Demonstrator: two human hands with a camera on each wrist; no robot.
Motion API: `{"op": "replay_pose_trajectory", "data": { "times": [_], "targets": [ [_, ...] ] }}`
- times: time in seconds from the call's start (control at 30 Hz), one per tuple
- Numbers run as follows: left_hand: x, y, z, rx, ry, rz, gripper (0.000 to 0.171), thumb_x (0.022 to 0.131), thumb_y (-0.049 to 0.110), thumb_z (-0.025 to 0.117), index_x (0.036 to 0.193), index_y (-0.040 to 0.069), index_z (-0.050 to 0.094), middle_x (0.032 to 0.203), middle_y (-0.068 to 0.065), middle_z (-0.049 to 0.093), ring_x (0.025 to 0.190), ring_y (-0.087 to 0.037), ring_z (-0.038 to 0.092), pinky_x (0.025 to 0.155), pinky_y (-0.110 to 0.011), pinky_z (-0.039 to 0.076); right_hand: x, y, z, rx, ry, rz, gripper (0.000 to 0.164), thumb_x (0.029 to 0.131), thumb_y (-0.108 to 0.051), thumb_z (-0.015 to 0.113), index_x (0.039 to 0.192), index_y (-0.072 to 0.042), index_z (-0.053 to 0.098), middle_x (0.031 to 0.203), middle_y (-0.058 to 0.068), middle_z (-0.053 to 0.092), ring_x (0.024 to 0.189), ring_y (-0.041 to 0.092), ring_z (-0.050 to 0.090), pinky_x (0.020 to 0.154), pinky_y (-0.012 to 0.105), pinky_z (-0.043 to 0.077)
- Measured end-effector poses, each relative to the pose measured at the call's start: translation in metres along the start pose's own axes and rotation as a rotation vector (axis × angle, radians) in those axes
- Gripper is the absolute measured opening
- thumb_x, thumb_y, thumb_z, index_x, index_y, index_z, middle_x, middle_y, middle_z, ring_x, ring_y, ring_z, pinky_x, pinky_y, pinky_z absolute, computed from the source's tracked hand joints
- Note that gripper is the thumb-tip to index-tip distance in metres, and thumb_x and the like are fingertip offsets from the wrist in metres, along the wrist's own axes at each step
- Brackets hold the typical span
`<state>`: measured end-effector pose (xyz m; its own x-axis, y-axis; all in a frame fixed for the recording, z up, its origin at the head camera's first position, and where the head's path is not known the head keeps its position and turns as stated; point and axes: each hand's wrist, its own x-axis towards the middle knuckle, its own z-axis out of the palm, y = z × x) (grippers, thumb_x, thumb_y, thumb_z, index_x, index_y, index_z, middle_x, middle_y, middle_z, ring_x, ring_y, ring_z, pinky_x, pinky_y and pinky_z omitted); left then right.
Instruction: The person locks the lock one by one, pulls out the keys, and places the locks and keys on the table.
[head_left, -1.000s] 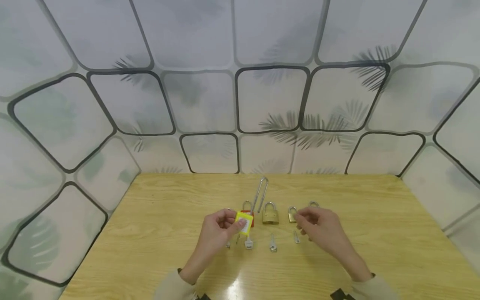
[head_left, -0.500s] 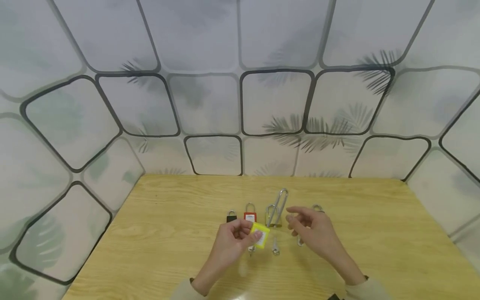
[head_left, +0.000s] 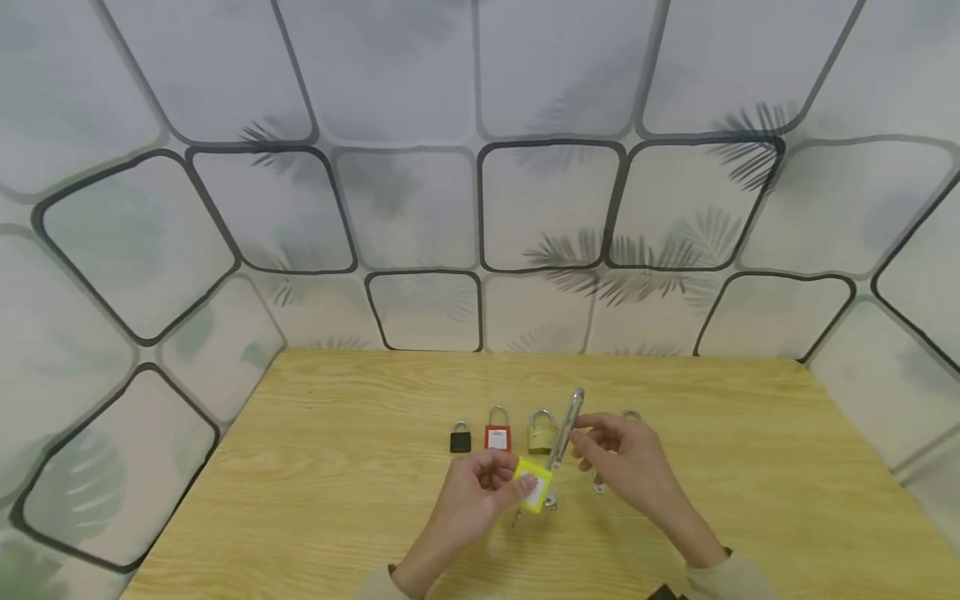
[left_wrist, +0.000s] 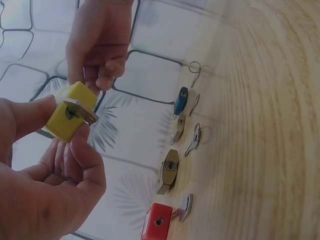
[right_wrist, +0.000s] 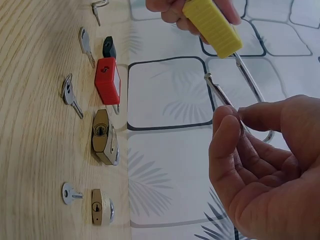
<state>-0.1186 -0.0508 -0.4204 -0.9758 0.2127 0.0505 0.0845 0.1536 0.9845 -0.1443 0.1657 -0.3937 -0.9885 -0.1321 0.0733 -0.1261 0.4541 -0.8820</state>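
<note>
My left hand (head_left: 476, 504) pinches a yellow padlock (head_left: 533, 486) by its body, above the table. A key (left_wrist: 81, 110) sticks out of its keyhole in the left wrist view. The padlock's long steel shackle (head_left: 567, 425) is open, tilted up to the right, with its notched free end apart from the body in the right wrist view. My right hand (head_left: 630, 458) holds the shackle between thumb and fingertips (right_wrist: 226, 130).
Behind the hands stand a black padlock (head_left: 461, 439), a red padlock (head_left: 497, 437) and a brass padlock (head_left: 542, 435). Further right are a small brass padlock (right_wrist: 103, 207) and a blue padlock (left_wrist: 181, 100). Several keys, one small key (right_wrist: 69, 193) among them, lie before the padlocks. A patterned wall (head_left: 427, 308) rises behind.
My left hand has carried the yellow padlock to the right and slightly nearer me. The shackle has turned and come to my right hand, whose fingers now pinch it; before, they held nothing.
</note>
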Motion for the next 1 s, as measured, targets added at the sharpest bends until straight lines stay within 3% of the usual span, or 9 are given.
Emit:
{"op": "replay_pose_trajectory", "data": {
  "times": [0.2, 0.43, 0.7, 1.0],
  "targets": [
    [0.000, 0.002, 0.003, -0.027, -0.024, -0.023, 0.024, 0.082, 0.018, 0.077, 0.092, -0.002, 0.069, 0.076, -0.005, 0.066, 0.064, -0.009, 0.056, 0.058, -0.018, 0.048, 0.001, -0.002, -0.004, 0.097, -0.028, 0.010, 0.037, 0.104, -0.027, 0.048, 0.114, 0.004, 0.066, 0.090, 0.021, 0.072, 0.071, 0.023, 0.067, 0.048, 0.030, 0.059],
    [-0.002, 0.003, 0.005, -0.034, -0.031, -0.028, 0.023, 0.082, 0.017, 0.077, 0.093, -0.002, 0.070, 0.079, -0.010, 0.069, 0.065, -0.010, 0.058, 0.058, -0.019, 0.048, 0.004, -0.008, -0.004, 0.127, -0.035, -0.020, 0.055, 0.104, -0.044, 0.038, 0.111, 0.002, 0.068, 0.095, 0.021, 0.073, 0.076, 0.023, 0.069, 0.049, 0.036, 0.060],
    [-0.003, 0.001, 0.011, -0.028, -0.058, -0.014, 0.020, 0.082, 0.014, 0.077, 0.091, -0.003, 0.070, 0.078, -0.011, 0.070, 0.063, -0.007, 0.058, 0.056, -0.016, 0.048, 0.007, -0.014, -0.002, 0.148, -0.019, -0.064, 0.050, 0.105, -0.039, 0.040, 0.109, 0.004, 0.065, 0.096, 0.021, 0.072, 0.078, 0.024, 0.069, 0.053, 0.039, 0.061],
    [-0.004, 0.001, 0.013, -0.056, -0.056, -0.035, 0.020, 0.081, 0.015, 0.077, 0.092, -0.001, 0.071, 0.079, -0.015, 0.072, 0.063, -0.008, 0.059, 0.057, -0.019, 0.049, 0.009, -0.018, 0.003, 0.176, 0.029, -0.058, 0.041, 0.104, -0.035, 0.046, 0.111, 0.000, 0.066, 0.092, 0.019, 0.072, 0.077, 0.026, 0.069, 0.056, 0.032, 0.061]
  ]
}}
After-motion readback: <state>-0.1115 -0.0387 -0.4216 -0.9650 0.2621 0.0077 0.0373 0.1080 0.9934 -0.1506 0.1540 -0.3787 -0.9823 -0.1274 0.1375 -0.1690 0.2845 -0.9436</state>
